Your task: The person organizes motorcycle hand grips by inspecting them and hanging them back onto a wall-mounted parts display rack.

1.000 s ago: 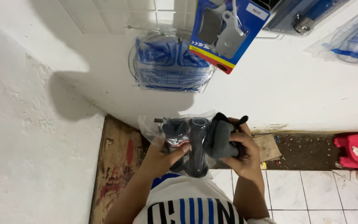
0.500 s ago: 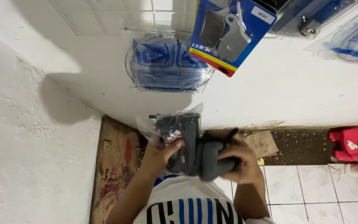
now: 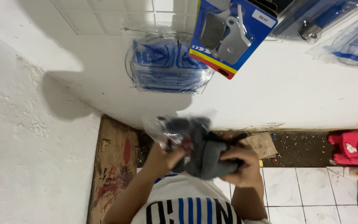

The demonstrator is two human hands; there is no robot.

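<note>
Since half a second ago, shifted: the dark grey moulded part [image 3: 206, 155] rolled lower and more to the right between the hands, its clear crinkled plastic bag [image 3: 168, 130] now bunched toward ten o'clock of it. Blurred by motion, so fine detail lost.

Left hand [image 3: 166, 155], at nine o'clock of the part: fingers curled, pinching the bag's edge against the part's side. Right hand [image 3: 241, 164], at three o'clock: fingers wrapped over the rounded grey body, pressed together on top. Part held in front of the chest, above a white shirt with blue and black stripes [image 3: 185, 207]. Matte surface, smooth and bulbous, with a narrow black stem at two o'clock.

Up at twelve o'clock on the white wall: glossy clear packet with blue print [image 3: 166, 64], round-edged, hung from a thin wire hook. At one o'clock, a blue card blister pack [image 3: 233, 35] with yellow and red stripes along its lower edge, holding flat grey metal plates. At two o'clock, further clear packets with blue print [image 3: 349, 41].

At eight o'clock, worn wooden board with red stains [image 3: 114, 166]. At three o'clock, red plastic object [image 3: 353, 147] on rough dirt beside pale floor tiles [image 3: 307, 191].
</note>
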